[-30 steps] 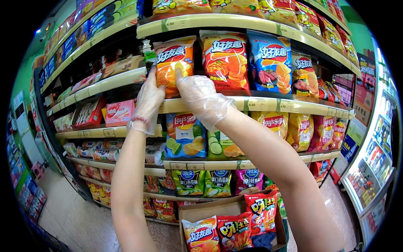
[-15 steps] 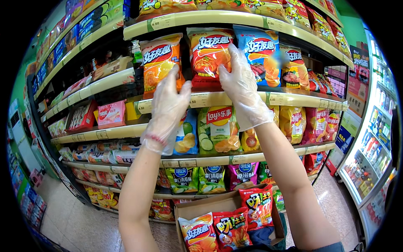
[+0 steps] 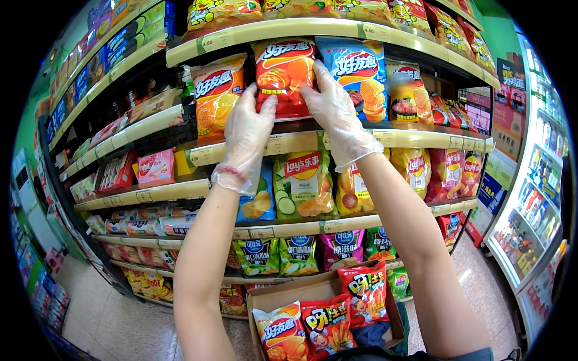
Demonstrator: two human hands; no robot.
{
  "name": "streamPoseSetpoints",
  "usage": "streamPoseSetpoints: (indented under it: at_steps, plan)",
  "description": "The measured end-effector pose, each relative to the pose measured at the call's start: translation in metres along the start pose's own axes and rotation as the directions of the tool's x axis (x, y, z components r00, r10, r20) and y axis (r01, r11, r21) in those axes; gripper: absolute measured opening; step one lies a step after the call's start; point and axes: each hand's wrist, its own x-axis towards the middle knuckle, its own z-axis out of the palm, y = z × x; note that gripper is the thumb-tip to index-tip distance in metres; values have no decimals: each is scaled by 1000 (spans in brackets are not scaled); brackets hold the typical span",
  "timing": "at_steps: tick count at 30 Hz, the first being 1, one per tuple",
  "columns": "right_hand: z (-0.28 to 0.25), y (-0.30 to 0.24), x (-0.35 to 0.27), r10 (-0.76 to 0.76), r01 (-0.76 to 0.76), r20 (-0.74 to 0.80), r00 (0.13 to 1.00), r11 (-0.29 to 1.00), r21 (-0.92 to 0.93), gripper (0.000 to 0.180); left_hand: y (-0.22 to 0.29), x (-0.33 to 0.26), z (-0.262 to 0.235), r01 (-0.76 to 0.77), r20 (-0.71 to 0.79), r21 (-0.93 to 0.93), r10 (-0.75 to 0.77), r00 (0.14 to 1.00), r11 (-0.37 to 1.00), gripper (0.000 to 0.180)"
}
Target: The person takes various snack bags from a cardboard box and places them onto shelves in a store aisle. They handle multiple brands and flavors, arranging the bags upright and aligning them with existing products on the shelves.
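Both my hands wear thin clear plastic gloves and are raised to an upper shelf of snack bags. My left hand [image 3: 248,133] presses the left edge of a red chip bag [image 3: 285,72] standing on the shelf [image 3: 421,139]. My right hand [image 3: 338,112] holds the same bag's right edge, fingers spread along it. An orange chip bag [image 3: 215,96] stands to the left of it, a blue chip bag [image 3: 361,69] to the right, partly behind my right hand.
Below me an open cardboard box [image 3: 283,296] holds several red and orange snack bags. Lower shelves carry green, yellow and purple bags. A glass-door drinks cooler [image 3: 530,204] stands at the right. A tiled floor aisle [image 3: 114,319] runs along the left.
Both hands have come together onto the red bag, the left one rising from the shelf edge. The view has shifted closer to the shelf.
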Motion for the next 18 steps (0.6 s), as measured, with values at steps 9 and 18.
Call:
streamPoseSetpoints:
  at_steps: [9,18]
  plan:
    - [-63,-21,-103,-51,-26,171,984,907,421,60,65,-97,-54,498,367,-714,-343,865,492,51]
    - [-134,28,-228,267,-271,59,962,907,322,74,75,-279,-58,732,613,-497,-408,677,467,58]
